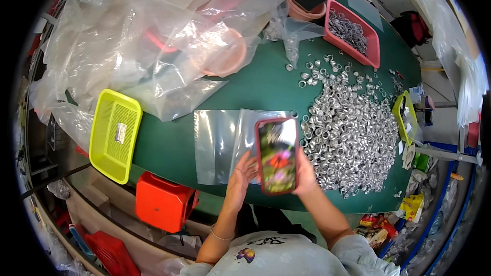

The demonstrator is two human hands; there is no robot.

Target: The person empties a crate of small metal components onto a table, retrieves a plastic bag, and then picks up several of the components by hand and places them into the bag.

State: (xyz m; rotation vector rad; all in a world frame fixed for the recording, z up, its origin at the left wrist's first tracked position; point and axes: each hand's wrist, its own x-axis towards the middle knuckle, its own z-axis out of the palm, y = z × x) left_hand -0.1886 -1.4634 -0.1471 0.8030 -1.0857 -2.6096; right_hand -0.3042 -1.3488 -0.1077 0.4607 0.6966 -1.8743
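Observation:
In my right hand [306, 173] is a smartphone [277, 156] in a dark red case, its lit screen facing up with a blurred colourful picture. The fingers wrap the phone's right edge; part of them is hidden behind it. My left hand [241, 178] hovers just left of the phone, fingers spread and apart from it, holding nothing. Beneath and beyond both hands lies a flat clear plastic bag [215, 143] on the green table [169, 145]. A large heap of silvery metal rings [348, 138] spreads right beside the phone.
A yellow-green basket [115, 135] sits at the table's left edge, near a red stool [162, 202]. Big clear plastic sheets [138, 36] cover the far left. A pink tray [353, 33] of metal pieces and a pot [302, 7] topped by a black phone [310, 0] stand far right.

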